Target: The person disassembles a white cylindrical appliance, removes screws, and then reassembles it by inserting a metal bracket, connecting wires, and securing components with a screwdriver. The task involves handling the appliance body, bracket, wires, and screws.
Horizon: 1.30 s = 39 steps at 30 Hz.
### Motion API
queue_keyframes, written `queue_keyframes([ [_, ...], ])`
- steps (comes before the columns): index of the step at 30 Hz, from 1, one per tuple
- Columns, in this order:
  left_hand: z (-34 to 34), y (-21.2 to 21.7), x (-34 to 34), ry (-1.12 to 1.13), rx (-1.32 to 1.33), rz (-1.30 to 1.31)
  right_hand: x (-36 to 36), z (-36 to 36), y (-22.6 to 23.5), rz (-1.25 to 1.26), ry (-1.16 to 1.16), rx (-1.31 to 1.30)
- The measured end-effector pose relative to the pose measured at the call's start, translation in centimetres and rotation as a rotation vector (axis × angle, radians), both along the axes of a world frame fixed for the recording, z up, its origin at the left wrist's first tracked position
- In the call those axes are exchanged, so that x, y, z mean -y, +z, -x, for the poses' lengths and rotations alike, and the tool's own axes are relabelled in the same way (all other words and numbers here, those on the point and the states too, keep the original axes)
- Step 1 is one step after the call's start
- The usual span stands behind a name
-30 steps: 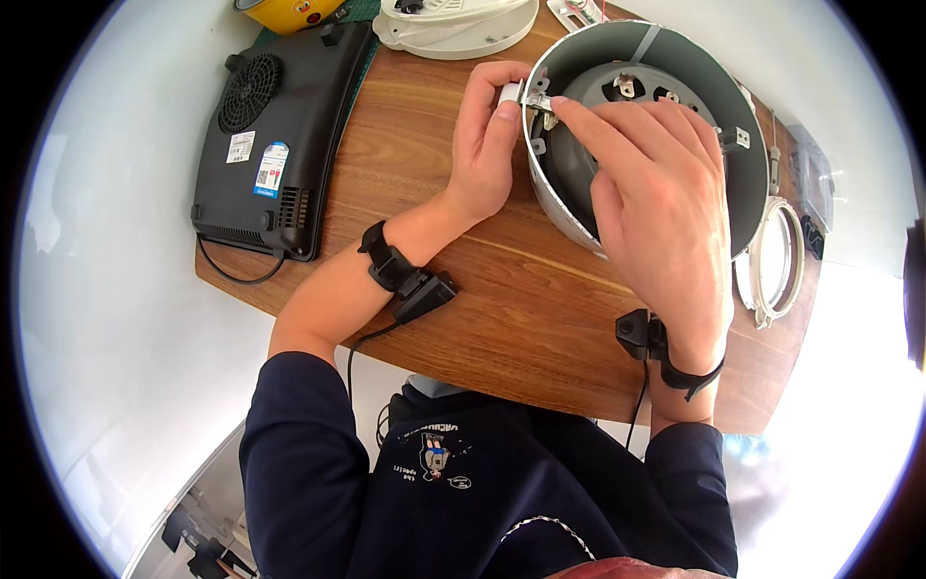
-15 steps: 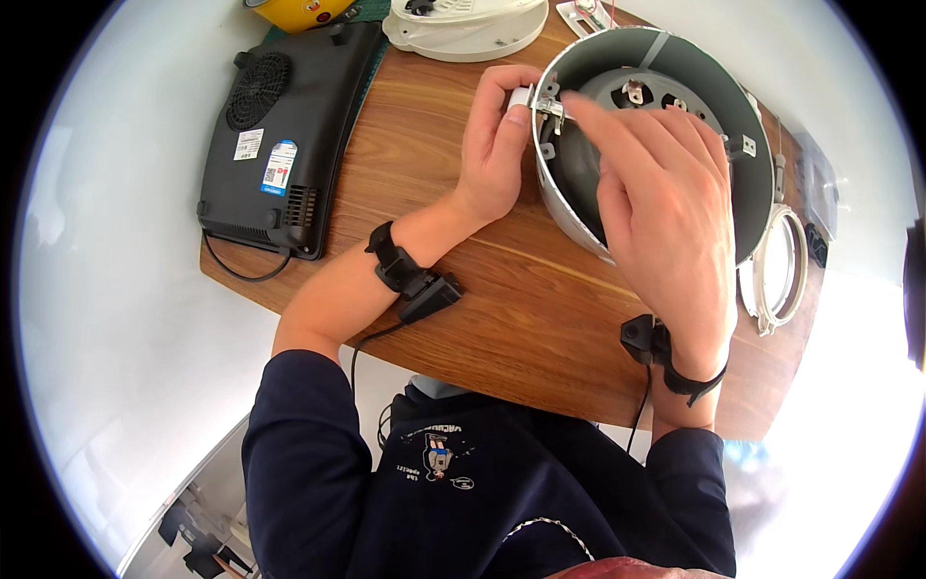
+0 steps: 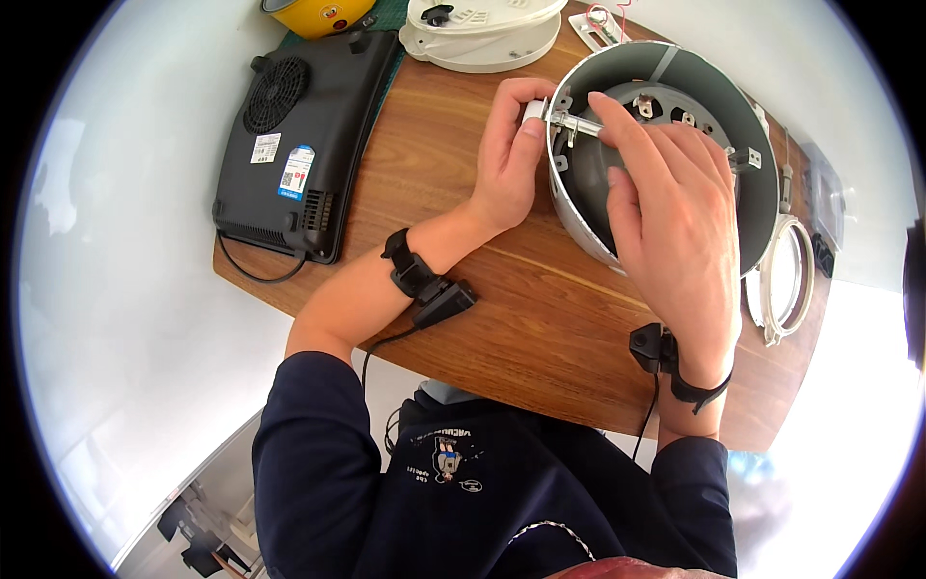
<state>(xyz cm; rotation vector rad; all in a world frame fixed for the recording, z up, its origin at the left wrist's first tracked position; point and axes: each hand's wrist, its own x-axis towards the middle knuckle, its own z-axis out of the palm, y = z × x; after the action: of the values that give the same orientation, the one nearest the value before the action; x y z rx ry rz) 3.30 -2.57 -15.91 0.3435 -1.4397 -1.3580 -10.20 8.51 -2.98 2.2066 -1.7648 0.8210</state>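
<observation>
The left hand (image 3: 506, 154) pinches a small white knob (image 3: 532, 109) against the outside rim of the big round metal shell (image 3: 752, 207), which lies tipped on the wooden table (image 3: 502, 318), likely to keep the shell steady. The right hand (image 3: 675, 207) reaches inside with its fingers pressed on a thin metal strip (image 3: 577, 123) at the rim, and this hand hides much of the inside. A black flat cooker (image 3: 299, 135) sits well to the left, a white lid (image 3: 482, 34) lies behind, and a white ring (image 3: 786, 280) rests just beside the shell on the right.
</observation>
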Motion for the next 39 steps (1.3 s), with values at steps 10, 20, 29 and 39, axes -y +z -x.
queue_keyframes([
  [10,0.1,0.2,0.3,-0.031,-0.023,0.019,-0.6,0.1,0.8,-0.065,-0.047,-0.013],
  [20,-0.2,3.4,4.9,0.005,0.141,0.112,-0.9,1.9,0.4,0.013,0.000,0.079],
  [29,5.9,9.1,17.1,0.220,1.018,1.022,-1.1,2.2,-0.2,0.056,0.018,0.086],
  [39,13.6,9.7,17.8,-0.068,1.378,1.278,-1.2,2.6,-0.4,0.081,0.009,0.083],
])
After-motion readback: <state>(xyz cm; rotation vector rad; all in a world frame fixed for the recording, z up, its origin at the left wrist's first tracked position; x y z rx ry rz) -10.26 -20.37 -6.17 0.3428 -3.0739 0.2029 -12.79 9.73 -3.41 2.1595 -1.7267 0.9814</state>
